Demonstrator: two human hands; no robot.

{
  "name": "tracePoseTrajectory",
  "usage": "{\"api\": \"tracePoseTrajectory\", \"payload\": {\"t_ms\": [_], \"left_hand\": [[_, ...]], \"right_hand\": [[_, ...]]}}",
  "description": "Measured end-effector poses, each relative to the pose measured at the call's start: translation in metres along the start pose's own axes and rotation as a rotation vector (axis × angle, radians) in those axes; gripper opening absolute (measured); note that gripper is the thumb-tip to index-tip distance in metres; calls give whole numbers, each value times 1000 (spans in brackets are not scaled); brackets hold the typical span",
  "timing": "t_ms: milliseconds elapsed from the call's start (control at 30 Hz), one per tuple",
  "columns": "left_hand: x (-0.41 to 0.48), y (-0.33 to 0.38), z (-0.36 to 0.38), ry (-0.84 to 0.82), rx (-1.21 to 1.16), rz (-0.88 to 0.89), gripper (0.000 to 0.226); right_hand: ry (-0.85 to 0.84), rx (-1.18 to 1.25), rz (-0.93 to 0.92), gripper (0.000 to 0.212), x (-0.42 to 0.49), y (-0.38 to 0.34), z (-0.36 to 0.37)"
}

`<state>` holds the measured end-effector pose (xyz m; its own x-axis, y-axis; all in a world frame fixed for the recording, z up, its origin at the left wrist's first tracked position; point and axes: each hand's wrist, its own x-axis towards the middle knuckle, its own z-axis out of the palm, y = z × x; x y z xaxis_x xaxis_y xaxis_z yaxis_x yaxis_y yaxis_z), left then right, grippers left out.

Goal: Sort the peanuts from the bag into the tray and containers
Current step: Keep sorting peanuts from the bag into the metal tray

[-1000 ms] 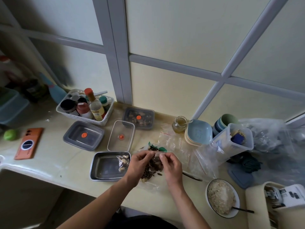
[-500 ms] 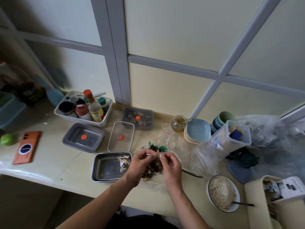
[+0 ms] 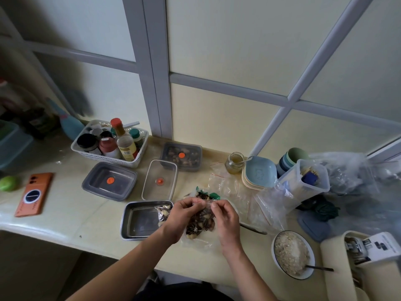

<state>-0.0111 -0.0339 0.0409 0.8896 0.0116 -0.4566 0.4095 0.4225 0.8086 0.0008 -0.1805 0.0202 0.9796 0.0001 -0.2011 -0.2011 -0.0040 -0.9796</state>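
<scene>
Beside tray (image 3: 141,222), hands: left hand (image 3: 182,216), right hand (image 3: 225,220) both pinching bag (image 3: 200,222) mouth.
Risk: seal popping suddenly, peanuts (image 3: 192,235) scattering over surface (image 3: 76,218).

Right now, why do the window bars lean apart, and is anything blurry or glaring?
Head view: the wide-angle lens splays the window bars; the left edge around the green fruit is dim and smeared; the left hand and right hand pinching the clear bag look sharp; light is soft, no hard glare.
</scene>
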Motion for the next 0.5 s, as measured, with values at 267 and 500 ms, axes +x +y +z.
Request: {"api": "tracePoseTrajectory", "payload": {"t_ms": [267,500], "left_hand": [[3,0,-3,19,32,-7,13],[9,-2,1,52,-11,-9,14]], "right_hand": [[29,-99,-26,10,4,4,2],[26,-133,-5,10,10,8,2]]}}
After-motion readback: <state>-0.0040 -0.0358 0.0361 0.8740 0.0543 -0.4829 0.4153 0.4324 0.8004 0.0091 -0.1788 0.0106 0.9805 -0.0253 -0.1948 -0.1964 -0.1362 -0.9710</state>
